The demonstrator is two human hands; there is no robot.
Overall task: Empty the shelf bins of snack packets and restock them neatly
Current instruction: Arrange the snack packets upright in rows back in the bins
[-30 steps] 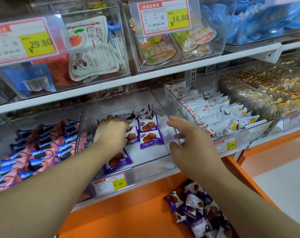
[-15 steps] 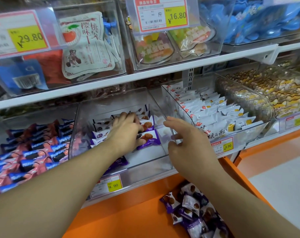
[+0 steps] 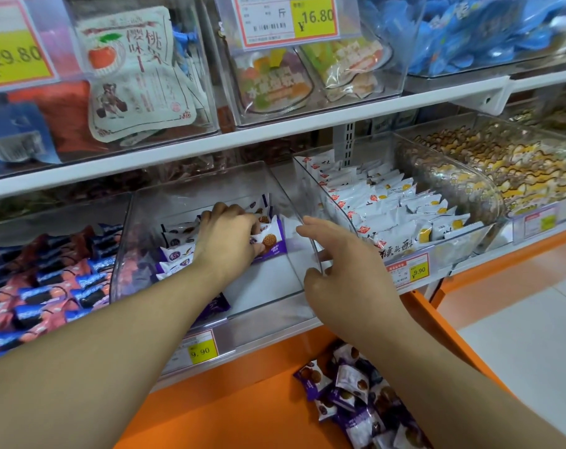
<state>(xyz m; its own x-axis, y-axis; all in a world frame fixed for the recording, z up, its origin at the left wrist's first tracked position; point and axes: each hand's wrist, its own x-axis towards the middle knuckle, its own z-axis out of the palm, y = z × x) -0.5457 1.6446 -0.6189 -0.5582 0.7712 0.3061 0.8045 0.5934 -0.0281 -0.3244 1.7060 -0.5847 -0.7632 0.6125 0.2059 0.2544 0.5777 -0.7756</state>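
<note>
A clear plastic bin [image 3: 268,286] sits on the lower shelf and holds purple-and-white waffle snack packets [image 3: 175,254] lined up along its left side and back. My left hand [image 3: 226,238] reaches deep into the bin, fingers curled over a packet [image 3: 270,239] with a waffle picture. My right hand [image 3: 336,264] hovers at the bin's right wall with fingers spread, thumb near the wall's edge, holding nothing. One more purple packet [image 3: 215,306] lies under my left forearm. A heap of the same packets [image 3: 349,400] lies on the orange ledge below.
Left of the bin lies a bin of blue and pink packets [image 3: 48,286]. To the right are white packets [image 3: 388,205] and brown-yellow sweets [image 3: 502,166]. Upper shelf bins [image 3: 139,76] with price tags overhang. Orange ledge [image 3: 226,409] juts out below; pale floor at right.
My left hand has moved from the bin's left front toward the back right, onto the waffle packets. The right hand stayed by the bin's right wall.
</note>
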